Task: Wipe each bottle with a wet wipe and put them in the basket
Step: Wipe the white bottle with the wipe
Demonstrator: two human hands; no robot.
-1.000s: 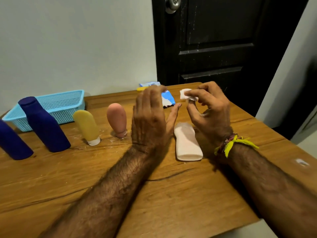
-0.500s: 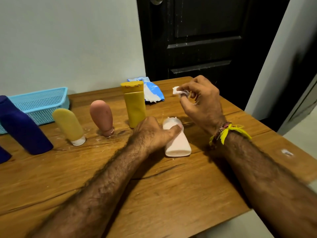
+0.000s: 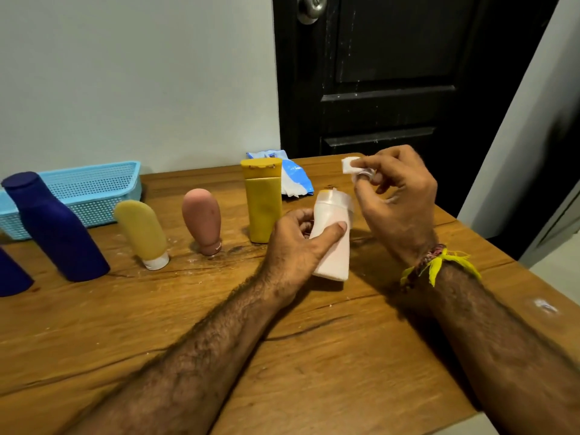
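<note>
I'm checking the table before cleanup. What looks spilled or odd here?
White specks dust the table around the pink tube and yellow tube, like spilled powder. Both tubes stand cap-down and lean.

The left hand (image 3: pixel 296 246) grips the white bottle (image 3: pixel 332 237) while the right hand (image 3: pixel 397 196) pinches a wet wipe (image 3: pixel 351 164).

1. Bare wooden table (image 3: pixel 282 372) spreads open across the near side.
2. A far row blocks the light blue plastic mesh basket (image 3: pixel 94 186): dark blue bottle (image 3: pixel 56 227), yellow tube (image 3: pixel 141 233), pink tube (image 3: pixel 202 219), mustard-yellow bottle (image 3: pixel 262 202).
3. Gaps separate them.
</note>
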